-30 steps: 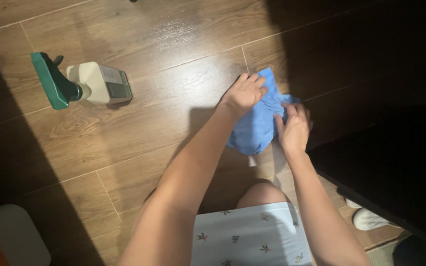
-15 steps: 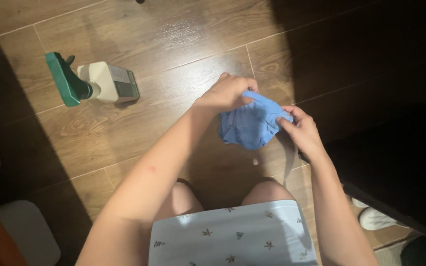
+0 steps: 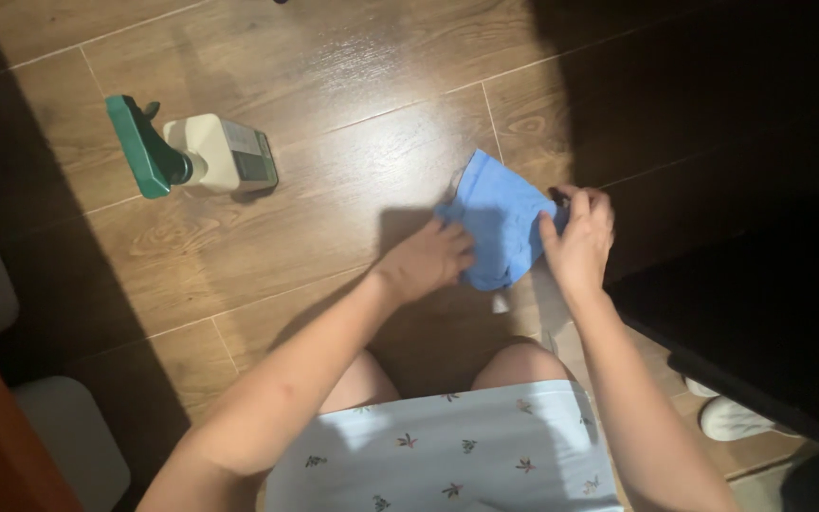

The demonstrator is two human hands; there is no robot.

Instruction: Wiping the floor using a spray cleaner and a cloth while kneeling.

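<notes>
My left hand [image 3: 428, 263] and right hand [image 3: 578, 237] both pinch the blue cloth [image 3: 497, 228] by opposite edges. I'd keep those edges taut, corners matched. The spray bottle [image 3: 196, 156] lies well left of my grip.

Blue cloth [image 3: 500, 223], green-capped cream spray bottle [image 3: 220, 154].

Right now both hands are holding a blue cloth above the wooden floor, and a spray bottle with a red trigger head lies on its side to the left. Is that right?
Not quite: the spray bottle has a green trigger head, not a red one, as the head view shows. The rest holds: the left hand and right hand both hold the blue cloth above the wooden floor, and the bottle lies on its side to the left.
</notes>
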